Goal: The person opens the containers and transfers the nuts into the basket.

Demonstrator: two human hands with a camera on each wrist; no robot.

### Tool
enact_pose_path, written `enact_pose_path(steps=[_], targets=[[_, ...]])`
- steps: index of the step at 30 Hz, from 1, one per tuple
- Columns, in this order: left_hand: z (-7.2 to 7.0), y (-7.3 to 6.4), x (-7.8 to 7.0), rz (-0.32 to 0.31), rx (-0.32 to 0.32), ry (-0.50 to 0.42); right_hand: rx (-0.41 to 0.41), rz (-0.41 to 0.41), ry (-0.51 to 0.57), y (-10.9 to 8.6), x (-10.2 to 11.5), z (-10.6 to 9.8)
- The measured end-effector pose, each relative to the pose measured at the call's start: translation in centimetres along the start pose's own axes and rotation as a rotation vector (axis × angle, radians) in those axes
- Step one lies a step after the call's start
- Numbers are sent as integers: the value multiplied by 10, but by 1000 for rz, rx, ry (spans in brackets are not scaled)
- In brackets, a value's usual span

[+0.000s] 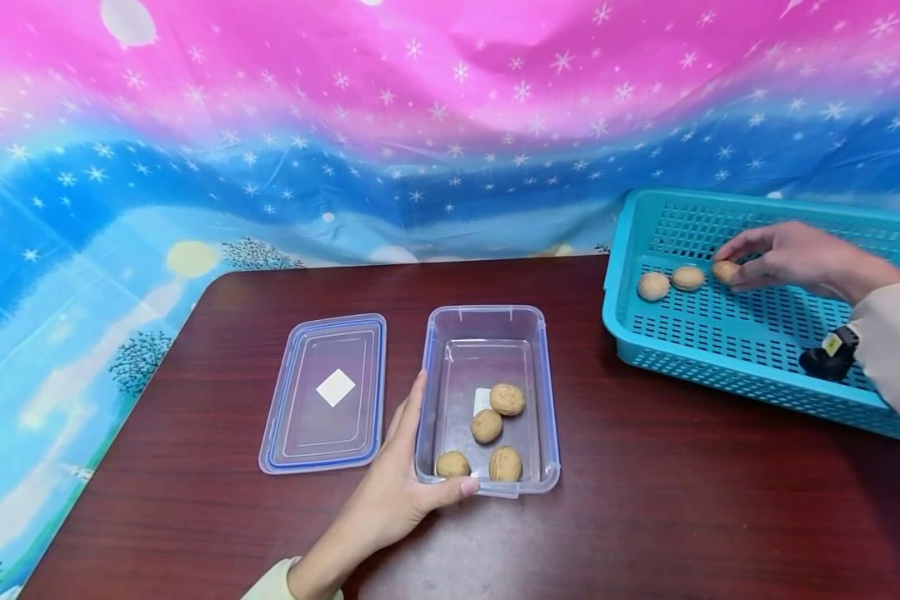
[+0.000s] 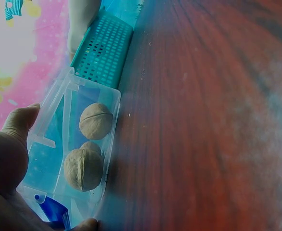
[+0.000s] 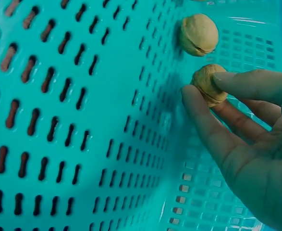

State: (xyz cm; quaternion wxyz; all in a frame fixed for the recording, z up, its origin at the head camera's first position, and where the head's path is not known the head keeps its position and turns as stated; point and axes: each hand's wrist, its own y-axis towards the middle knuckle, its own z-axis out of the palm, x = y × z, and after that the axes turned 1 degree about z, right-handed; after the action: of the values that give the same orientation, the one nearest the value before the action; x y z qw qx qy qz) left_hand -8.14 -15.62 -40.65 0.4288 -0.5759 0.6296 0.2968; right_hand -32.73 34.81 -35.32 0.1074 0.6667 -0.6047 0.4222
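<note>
A clear plastic food container (image 1: 551, 400) with blue edging stands on the table, several walnuts (image 1: 507, 400) lying loose in it. My left hand (image 1: 393, 492) holds its near left corner, thumb over the near rim and fingers along the left side. The left wrist view shows the thumb (image 2: 20, 120) by the rim and walnuts (image 2: 96, 121) behind the clear wall. Inside the turquoise basket (image 1: 720, 367), my right hand (image 1: 802, 258) pinches a walnut (image 3: 209, 85) between thumb and fingers. Two more walnuts (image 1: 687, 278) lie to its left in the basket.
A clear lid (image 1: 322, 433) with a blue seal and a white diamond sticker lies left of the container. The right wrist's black camera (image 1: 832, 357) is over the basket. Behind the dark wooden table (image 1: 645, 500) hangs a pink and blue snowflake cloth (image 1: 420, 125).
</note>
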Motion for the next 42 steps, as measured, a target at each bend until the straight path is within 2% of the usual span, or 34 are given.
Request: enact_pose_path(steps=[14, 25, 29, 35, 42], targets=[[0, 0, 1, 9, 3, 0, 1, 7, -134, 1, 1, 9], [0, 0, 1, 12, 5, -16, -16, -4, -173, 1, -1, 9], [0, 0, 1, 10, 4, -16, -35, -12, -211, 0, -1, 8], [0, 0, 0, 12, 3, -6, -68, -13, -205, -4, 2, 1], [0, 0, 1, 15, 2, -7, -123, -5, -227, -8, 14, -4]])
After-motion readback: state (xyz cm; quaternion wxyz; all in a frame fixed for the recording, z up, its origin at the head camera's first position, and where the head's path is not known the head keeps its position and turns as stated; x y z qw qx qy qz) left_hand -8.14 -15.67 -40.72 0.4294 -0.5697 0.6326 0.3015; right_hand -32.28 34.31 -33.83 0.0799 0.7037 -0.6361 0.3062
